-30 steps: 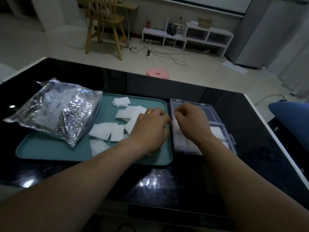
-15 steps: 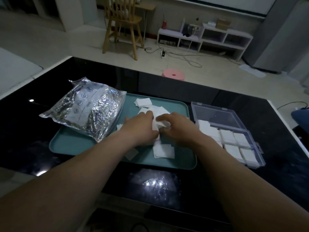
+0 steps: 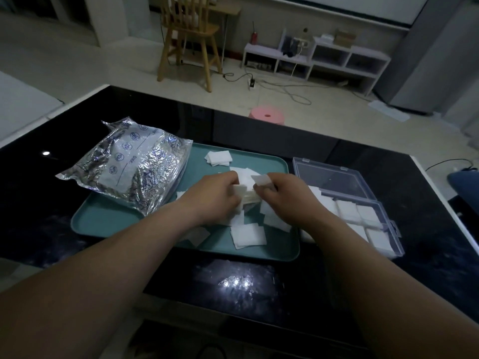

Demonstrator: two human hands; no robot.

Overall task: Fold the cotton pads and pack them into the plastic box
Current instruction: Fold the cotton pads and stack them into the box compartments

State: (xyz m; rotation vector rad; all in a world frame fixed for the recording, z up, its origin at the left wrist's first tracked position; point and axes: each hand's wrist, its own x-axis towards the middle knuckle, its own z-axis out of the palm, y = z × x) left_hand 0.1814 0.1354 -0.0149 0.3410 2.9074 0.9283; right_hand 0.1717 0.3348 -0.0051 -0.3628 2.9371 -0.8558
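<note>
Reaching over the middle of the tray (image 3: 103, 221), the left hand (image 3: 212, 196) curls knuckles-up, pinching a pad (image 3: 245, 190) by its left end; the right hand (image 3: 287, 200), curled alike, pinches the right end. The box (image 3: 388, 220) lies open beside the tray's right edge.

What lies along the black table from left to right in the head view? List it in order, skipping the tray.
foil bag → left hand → cotton pad pinched by both hands → right hand → plastic box
</note>
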